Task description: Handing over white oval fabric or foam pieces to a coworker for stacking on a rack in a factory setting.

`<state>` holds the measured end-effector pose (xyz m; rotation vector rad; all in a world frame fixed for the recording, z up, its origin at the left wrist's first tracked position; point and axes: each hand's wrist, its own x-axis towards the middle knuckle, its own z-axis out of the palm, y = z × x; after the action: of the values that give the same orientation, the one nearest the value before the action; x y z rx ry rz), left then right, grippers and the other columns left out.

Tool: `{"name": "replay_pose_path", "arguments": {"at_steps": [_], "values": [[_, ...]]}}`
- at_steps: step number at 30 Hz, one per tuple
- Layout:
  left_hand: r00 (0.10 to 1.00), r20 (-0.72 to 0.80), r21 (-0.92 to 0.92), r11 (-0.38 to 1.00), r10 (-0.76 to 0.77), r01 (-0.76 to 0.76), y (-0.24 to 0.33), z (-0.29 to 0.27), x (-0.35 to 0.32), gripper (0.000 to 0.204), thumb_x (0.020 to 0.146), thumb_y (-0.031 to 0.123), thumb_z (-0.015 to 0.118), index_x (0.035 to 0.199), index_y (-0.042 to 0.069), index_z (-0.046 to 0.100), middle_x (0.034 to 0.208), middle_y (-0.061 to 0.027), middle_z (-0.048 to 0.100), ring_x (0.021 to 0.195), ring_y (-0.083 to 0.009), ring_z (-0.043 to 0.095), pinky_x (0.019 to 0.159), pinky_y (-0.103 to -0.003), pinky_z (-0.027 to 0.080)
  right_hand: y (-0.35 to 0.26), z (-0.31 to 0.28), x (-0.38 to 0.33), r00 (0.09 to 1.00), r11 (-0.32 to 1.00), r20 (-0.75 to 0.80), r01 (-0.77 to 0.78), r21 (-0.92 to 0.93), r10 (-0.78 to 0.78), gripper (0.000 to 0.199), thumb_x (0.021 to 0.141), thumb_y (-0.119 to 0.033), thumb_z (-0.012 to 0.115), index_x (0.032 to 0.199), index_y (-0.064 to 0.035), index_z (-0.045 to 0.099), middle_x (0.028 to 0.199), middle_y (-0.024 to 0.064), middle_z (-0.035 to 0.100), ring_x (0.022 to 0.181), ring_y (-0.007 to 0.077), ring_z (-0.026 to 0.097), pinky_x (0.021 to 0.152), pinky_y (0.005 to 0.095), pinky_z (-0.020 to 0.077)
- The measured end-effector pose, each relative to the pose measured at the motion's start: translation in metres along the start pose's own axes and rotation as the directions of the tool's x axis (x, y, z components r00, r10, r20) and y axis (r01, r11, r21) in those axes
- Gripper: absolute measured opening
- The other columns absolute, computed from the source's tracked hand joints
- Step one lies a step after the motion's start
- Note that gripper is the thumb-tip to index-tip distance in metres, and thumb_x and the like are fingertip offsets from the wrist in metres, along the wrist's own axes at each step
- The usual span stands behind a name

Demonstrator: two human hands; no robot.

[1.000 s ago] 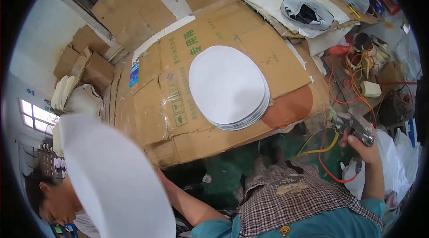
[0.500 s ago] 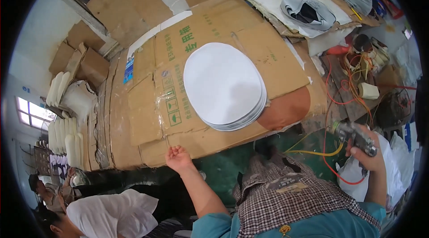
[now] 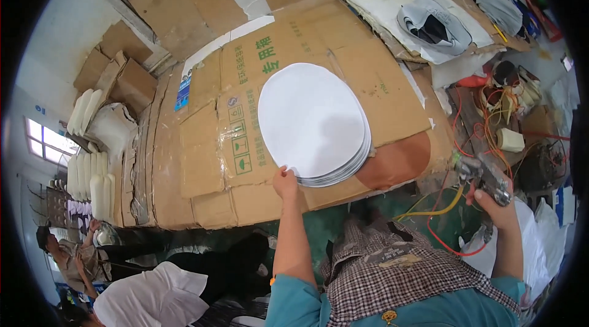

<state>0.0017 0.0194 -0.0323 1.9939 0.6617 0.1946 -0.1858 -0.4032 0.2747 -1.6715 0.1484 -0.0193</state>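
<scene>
Fingertips of the left hand (image 3: pixel 286 182) pinch the near-left rim of the stack of white oval sheets (image 3: pixel 314 123), thumb on top and the other fingers tucked under the edge, so the grip is narrow and closed on the stack's rim. Over at the right, the right hand (image 3: pixel 496 209) is wrapped tight around the grip of a metal trigger tool (image 3: pixel 485 175), from which yellow and red hoses trail down.

Largest of all is the flattened cardboard worktop (image 3: pixel 202 161), brown cartons laid open and taped together. On it, near the middle, lies the stack of ovals, many thin layers showing at its lower right edge. They look light, flat and somewhat flexible, likely foam or card: a single sheet would probably sag if lifted by one point, and the smooth faces may slide over each other. The rim is the natural place to hold, peeling the top sheet at the edge where the fingers already are.

As for marks, large green characters run along the carton just left of the stack, with a column of small green handling symbols below them. A narrow blue label (image 3: pixel 182 89) sits farther left, beside a strip of white tape. More closed brown boxes (image 3: pixel 126 78) stand at the far left, with white moulded pieces (image 3: pixel 92 170) stacked below them.
</scene>
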Motion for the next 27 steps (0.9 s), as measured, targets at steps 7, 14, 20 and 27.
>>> {"name": "replay_pose_path", "arguments": {"at_steps": [7,14,20,27], "values": [[0.980,-0.125,0.447,0.890,0.157,-0.086,0.039,0.015,-0.014,0.029,0.075,0.017,0.062,0.098,-0.001,0.060,0.100,-0.0165,0.058,0.088,-0.0350,0.058,0.079,-0.041,0.046,0.013,0.001,0.012,0.961,0.999,0.272,-0.047,0.016,0.041,0.056,0.074,-0.011,0.069,0.122,0.0049,0.046,0.082,0.0090,0.060,0.071,0.0142,0.060,0.063,0.0274,0.0504],[0.994,-0.081,0.480,0.872,-0.066,0.097,0.055,0.013,-0.005,0.014,0.076,0.013,0.058,0.081,0.002,0.063,0.094,-0.0159,0.058,0.086,-0.0347,0.058,0.077,-0.042,0.047,0.012,0.000,0.038,0.998,0.996,-0.046,-0.026,0.081,0.030,0.056,0.075,-0.012,0.068,0.123,0.0039,0.044,0.082,0.0066,0.057,0.069,0.0137,0.057,0.063,0.0260,0.0494],[0.987,-0.145,0.440,0.898,0.075,-0.004,0.050,0.019,0.004,0.012,0.076,0.012,0.056,0.075,0.002,0.062,0.085,-0.0161,0.060,0.077,-0.0320,0.059,0.071,-0.042,0.048,0.017,-0.021,0.032,0.992,0.999,0.124,-0.031,0.027,0.027,0.055,0.074,-0.014,0.069,0.121,0.0033,0.045,0.084,0.0077,0.059,0.068,0.0145,0.058,0.062,0.0266,0.0496],[0.916,0.070,-0.590,0.724,-0.395,0.357,0.031,0.028,0.011,0.015,0.078,0.009,0.059,0.090,0.001,0.053,0.089,-0.0091,0.057,0.075,-0.0186,0.056,0.063,-0.033,0.049,0.015,-0.028,0.033,0.993,1.000,0.116,-0.009,-0.017,0.011,0.058,0.073,-0.018,0.071,0.121,0.0029,0.046,0.082,0.0084,0.060,0.068,0.0153,0.060,0.062,0.0284,0.0514]]}}
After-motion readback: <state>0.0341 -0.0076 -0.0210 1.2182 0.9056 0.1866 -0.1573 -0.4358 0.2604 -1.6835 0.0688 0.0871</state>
